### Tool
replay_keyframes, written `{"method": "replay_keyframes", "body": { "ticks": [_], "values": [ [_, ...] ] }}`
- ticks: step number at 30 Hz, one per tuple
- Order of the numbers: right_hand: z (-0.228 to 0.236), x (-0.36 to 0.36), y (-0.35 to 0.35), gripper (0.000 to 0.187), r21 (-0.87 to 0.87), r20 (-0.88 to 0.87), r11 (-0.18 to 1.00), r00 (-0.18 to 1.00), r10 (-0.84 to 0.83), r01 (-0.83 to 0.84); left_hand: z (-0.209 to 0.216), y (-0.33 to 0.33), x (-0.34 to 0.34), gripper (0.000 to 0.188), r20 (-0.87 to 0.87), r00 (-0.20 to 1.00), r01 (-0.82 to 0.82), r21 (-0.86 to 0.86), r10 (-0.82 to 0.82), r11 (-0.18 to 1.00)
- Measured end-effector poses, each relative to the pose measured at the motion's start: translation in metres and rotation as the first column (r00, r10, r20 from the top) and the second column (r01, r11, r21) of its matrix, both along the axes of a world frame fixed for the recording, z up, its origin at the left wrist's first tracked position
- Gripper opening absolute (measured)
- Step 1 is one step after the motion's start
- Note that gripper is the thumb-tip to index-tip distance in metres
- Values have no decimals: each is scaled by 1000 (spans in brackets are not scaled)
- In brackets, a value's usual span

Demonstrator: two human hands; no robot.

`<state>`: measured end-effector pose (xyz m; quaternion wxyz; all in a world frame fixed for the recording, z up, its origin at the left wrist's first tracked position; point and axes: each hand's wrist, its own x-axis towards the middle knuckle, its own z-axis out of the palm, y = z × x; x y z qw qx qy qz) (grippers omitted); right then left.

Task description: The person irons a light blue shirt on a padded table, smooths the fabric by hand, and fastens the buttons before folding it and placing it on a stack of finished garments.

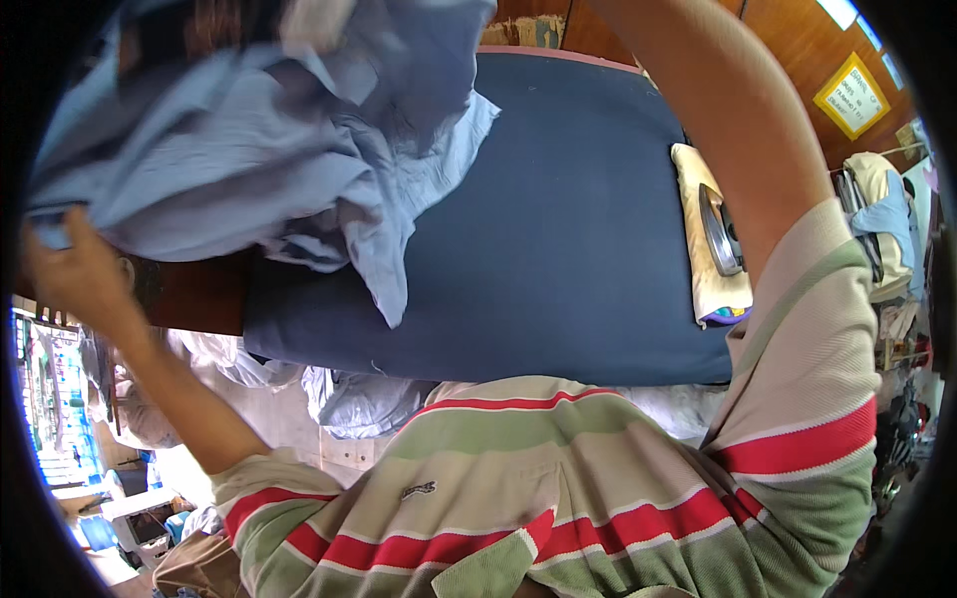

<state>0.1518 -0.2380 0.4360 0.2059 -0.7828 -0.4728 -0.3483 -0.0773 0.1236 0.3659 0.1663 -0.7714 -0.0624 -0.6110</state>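
Note:
A light blue garment point(299, 169), loosely crumpled and partly blurred, hangs over the far left of a padded ironing table point(568, 219) with a dark navy cover. One pointed end of it drapes onto the table. At the left rim my left hand point(80, 269) is closed on the garment's edge, beside a darker strip of it. My right arm reaches up and out past the top edge, so the right hand is out of sight. An iron point(720, 231) lies on a folded cream cloth pad point(703, 239) at the table's right side, below my right forearm.
White and pale cloths point(364, 402) hang or lie below the table's near edge. Brown wooden panelling point(688, 35) stands behind, with a yellow-framed notice point(851, 96). Folded clothes point(882, 219) are stacked or hung at the far right.

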Motion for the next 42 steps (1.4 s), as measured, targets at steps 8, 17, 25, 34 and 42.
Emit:
{"method": "replay_keyframes", "body": {
  "ticks": [8, 17, 25, 34, 42],
  "values": [
    [-196, 18, -24, 40, -745, -329, 667, 857, -396, 22, -246, -88, 61, 71, -589, 377, -385, -801, -715, 457],
    [-241, -25, -54, 66, -240, -850, 970, 474, -232, 44, -247, -102, 40, 43, -610, 592, -111, -709, -526, 696],
    [-294, -35, -34, 61, -50, -943, 998, 328, -59, 36, -342, -235, 8, 75, -510, 774, -64, -653, -376, 755],
    [-335, -47, -30, 66, 512, -808, 686, 20, 588, 516, -339, -248, 40, 59, -580, 568, -249, -797, -583, 550],
    [-336, -44, -31, 55, 440, -856, 805, -86, 510, 397, -235, -66, 83, 34, -10, 518, 5, -1000, -855, 15]
  ]
}}
